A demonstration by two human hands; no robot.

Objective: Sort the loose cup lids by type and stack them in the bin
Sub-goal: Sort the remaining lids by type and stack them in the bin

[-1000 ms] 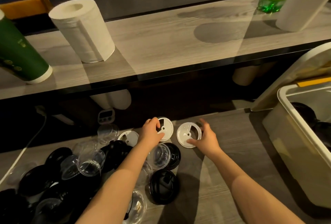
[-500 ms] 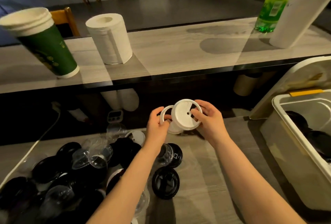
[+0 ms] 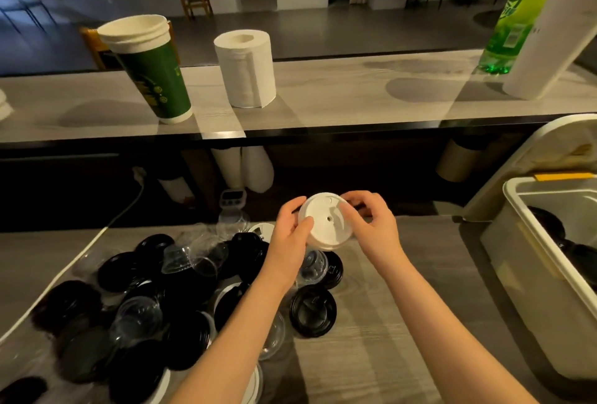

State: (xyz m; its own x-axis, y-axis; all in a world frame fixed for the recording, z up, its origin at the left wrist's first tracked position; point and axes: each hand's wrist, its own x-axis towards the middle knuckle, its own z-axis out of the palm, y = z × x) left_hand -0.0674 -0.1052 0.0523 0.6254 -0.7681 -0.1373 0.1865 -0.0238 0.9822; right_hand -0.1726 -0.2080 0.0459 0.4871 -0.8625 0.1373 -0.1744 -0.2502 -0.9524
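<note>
- A second ago each hand was down on its own white lid, both lids lying flat on the counter (image 3: 433,248). Now the white lids (image 3: 326,226) are raised at the centre of the frame and seem pressed into one stack.
- The left hand (image 3: 289,235) pinches the stack's left edge, thumb on top. The right hand (image 3: 371,226) has its fingers (image 3: 347,210) curled over the far right rim. Both grip the stack and neither is free.
- Judged from this, the pairing is done and the stack is ready for the bin (image 3: 517,252) at the right edge of the frame, where black lids (image 3: 546,226) already lie.
- Bare counter lies between the hands and the bin, so the way right looks open. The bin's wall stands up from the counter, so the stack must be carried over its rim.
- Just below the hands sit a clear lid (image 3: 311,266) and a black lid (image 3: 312,310). The pile (image 3: 145,290) fills the lower left.
- The upper ledge (image 3: 323,135) overhangs ahead, beyond the hands.
</note>
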